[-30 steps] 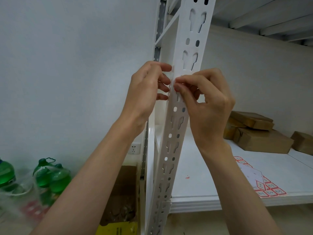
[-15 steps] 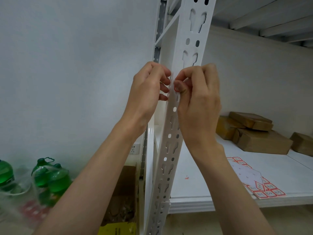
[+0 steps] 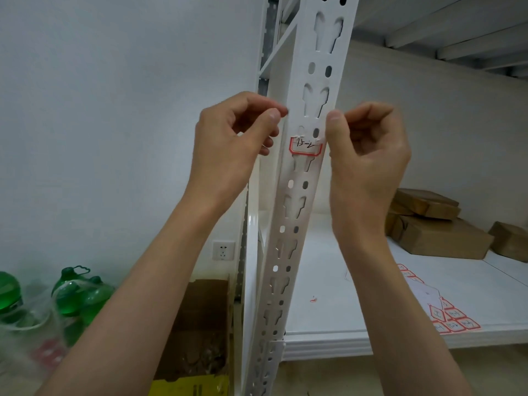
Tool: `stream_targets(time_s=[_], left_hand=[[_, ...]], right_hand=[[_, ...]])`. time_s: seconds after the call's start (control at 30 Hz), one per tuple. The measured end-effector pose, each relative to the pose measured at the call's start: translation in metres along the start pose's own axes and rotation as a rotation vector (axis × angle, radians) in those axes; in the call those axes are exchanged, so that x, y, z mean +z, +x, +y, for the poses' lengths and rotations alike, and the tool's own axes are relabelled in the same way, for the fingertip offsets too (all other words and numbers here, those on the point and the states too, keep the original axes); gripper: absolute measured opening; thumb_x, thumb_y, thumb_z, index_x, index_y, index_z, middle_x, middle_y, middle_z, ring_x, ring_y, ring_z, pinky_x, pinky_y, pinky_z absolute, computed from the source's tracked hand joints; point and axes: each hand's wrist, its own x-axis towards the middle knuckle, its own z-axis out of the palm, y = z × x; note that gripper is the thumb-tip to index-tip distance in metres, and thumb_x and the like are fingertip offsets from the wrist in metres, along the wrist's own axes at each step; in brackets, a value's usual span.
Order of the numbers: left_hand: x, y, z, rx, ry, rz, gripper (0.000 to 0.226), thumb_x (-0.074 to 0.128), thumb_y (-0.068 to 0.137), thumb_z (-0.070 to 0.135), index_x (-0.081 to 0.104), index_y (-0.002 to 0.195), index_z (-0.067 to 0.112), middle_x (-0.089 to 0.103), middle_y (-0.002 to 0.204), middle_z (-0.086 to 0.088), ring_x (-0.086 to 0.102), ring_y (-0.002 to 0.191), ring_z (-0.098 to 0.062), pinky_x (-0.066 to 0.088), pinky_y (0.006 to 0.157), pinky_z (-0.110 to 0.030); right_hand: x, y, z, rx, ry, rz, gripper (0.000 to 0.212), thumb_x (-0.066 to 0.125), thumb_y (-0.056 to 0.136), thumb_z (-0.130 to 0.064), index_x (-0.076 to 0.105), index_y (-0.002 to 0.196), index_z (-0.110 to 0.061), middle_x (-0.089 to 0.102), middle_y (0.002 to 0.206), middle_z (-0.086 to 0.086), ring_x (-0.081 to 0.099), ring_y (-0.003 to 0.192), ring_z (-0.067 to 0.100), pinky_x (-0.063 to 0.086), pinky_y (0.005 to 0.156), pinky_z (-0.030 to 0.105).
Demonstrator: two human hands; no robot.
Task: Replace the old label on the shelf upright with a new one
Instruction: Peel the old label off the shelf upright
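Note:
A white perforated shelf upright (image 3: 294, 212) runs up the middle of the view. A small white label (image 3: 305, 147) with a red border and handwritten marks is stuck across it, just below a pair of oval holes. My left hand (image 3: 228, 150) hovers just left of the upright with its fingers curled and thumb against forefinger, nothing visible in it. On the other side, my right hand (image 3: 368, 158) is loosely curled, its thumb tip at the upright's right edge slightly above the label. Neither hand covers the label.
A sheet of red-bordered labels (image 3: 451, 318) lies on the white shelf board (image 3: 328, 281), with a tiny red scrap (image 3: 313, 299) nearby. Brown cardboard parcels (image 3: 440, 235) sit at the back right. Green bottles (image 3: 77, 298) and an open carton (image 3: 203, 324) stand on the floor at left.
Both hands were pressed together over the upright, hiding the spot. They have moved apart to either side, and the red-bordered label now shows on the upright.

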Motion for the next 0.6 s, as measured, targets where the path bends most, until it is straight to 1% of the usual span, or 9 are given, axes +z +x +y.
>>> stream_targets(time_s=[0.07, 0.17, 0.23, 0.33, 0.43, 0.5, 0.6], left_hand=[[-0.004, 0.001, -0.001, 0.008, 0.003, 0.006, 0.011, 0.065, 0.098, 0.015, 0.076, 0.101, 0.018, 0.072, 0.081, 0.006, 0.068, 0.073, -0.008, 0.055, 0.069, -0.020], [-0.007, 0.002, 0.000, 0.009, 0.009, 0.007, 0.010, 0.069, 0.096, 0.023, 0.077, 0.098, 0.016, 0.072, 0.079, 0.006, 0.068, 0.070, -0.009, 0.056, 0.067, -0.022], [-0.005, 0.001, 0.001, 0.004, 0.025, -0.028, 0.015, 0.072, 0.093, 0.030, 0.075, 0.099, 0.017, 0.071, 0.081, 0.007, 0.068, 0.070, -0.009, 0.058, 0.066, -0.024], [0.000, -0.001, 0.002, -0.013, 0.089, -0.054, 0.025, 0.076, 0.089, 0.035, 0.071, 0.109, 0.019, 0.071, 0.088, 0.003, 0.070, 0.077, -0.014, 0.060, 0.066, -0.024], [0.000, 0.000, 0.001, -0.050, 0.074, -0.051, 0.026, 0.076, 0.090, 0.033, 0.070, 0.113, 0.022, 0.071, 0.089, 0.005, 0.070, 0.076, -0.015, 0.059, 0.065, -0.022], [0.001, 0.001, -0.001, -0.086, 0.061, -0.078, 0.028, 0.075, 0.091, 0.030, 0.070, 0.117, 0.022, 0.072, 0.091, 0.007, 0.070, 0.077, -0.014, 0.057, 0.065, -0.021], [0.003, 0.001, -0.004, -0.132, 0.017, -0.146, 0.026, 0.069, 0.094, 0.022, 0.073, 0.119, 0.020, 0.076, 0.096, 0.008, 0.067, 0.079, -0.005, 0.053, 0.065, -0.018]], right_hand=[[-0.006, 0.003, 0.000, 0.054, 0.038, 0.019, 0.014, 0.071, 0.091, -0.014, 0.059, 0.086, -0.015, 0.060, 0.079, -0.006, 0.059, 0.072, 0.010, 0.055, 0.071, 0.029], [-0.012, 0.006, 0.001, 0.142, 0.062, 0.002, 0.011, 0.075, 0.089, -0.013, 0.065, 0.083, -0.014, 0.065, 0.078, -0.002, 0.060, 0.072, 0.012, 0.054, 0.069, 0.026], [-0.014, 0.006, 0.001, 0.188, 0.078, -0.025, 0.008, 0.077, 0.087, -0.013, 0.070, 0.085, -0.010, 0.069, 0.079, 0.002, 0.063, 0.072, 0.013, 0.054, 0.067, 0.024], [-0.017, 0.006, 0.004, 0.232, 0.088, -0.053, 0.003, 0.075, 0.088, -0.012, 0.073, 0.087, -0.010, 0.073, 0.082, 0.005, 0.066, 0.073, 0.016, 0.056, 0.068, 0.024], [-0.023, 0.008, 0.014, 0.281, 0.083, -0.054, 0.005, 0.070, 0.093, -0.011, 0.074, 0.095, -0.009, 0.074, 0.086, 0.009, 0.068, 0.076, 0.018, 0.057, 0.073, 0.024], [-0.029, 0.009, 0.023, 0.332, 0.073, -0.041, 0.010, 0.064, 0.096, -0.008, 0.074, 0.097, -0.010, 0.073, 0.086, 0.007, 0.068, 0.076, 0.017, 0.058, 0.073, 0.024], [-0.039, 0.009, 0.043, 0.412, -0.008, -0.052, 0.019, 0.057, 0.100, -0.005, 0.074, 0.094, -0.013, 0.071, 0.081, 0.004, 0.066, 0.072, 0.012, 0.059, 0.072, 0.025]])
